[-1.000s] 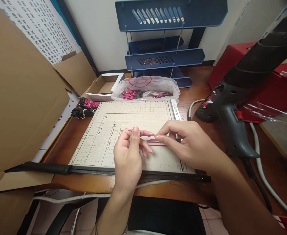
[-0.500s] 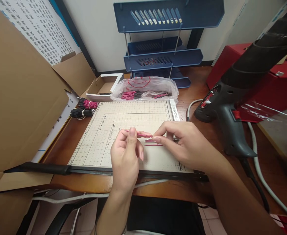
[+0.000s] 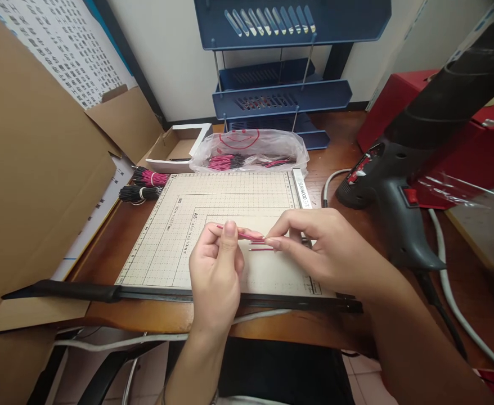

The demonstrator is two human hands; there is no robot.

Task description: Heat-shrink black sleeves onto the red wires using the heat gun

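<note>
My left hand [image 3: 215, 270] pinches a short pink wire piece [image 3: 247, 234] between thumb and fingers, a little above the beige gridded cutting board [image 3: 225, 197]. My right hand [image 3: 320, 247] meets it from the right, its fingertips closed on the same wire's right end. One or two more pink wire pieces [image 3: 260, 248] lie flat on the board just under the fingertips. The cutter's long black blade arm [image 3: 103, 291] lies closed along the board's near edge.
Tied bundles of pink and black wires [image 3: 146, 185] lie left of the board, more in a clear plastic bag [image 3: 251, 152] behind it. A blue tiered tray rack [image 3: 281, 95] stands at the back. Cardboard [image 3: 31, 169] walls the left. A black heat gun [image 3: 403, 185] with cable sits at the right.
Both hands stay together on the wire piece and have shifted only slightly to the left over the board. The loose pieces under them have not moved.
</note>
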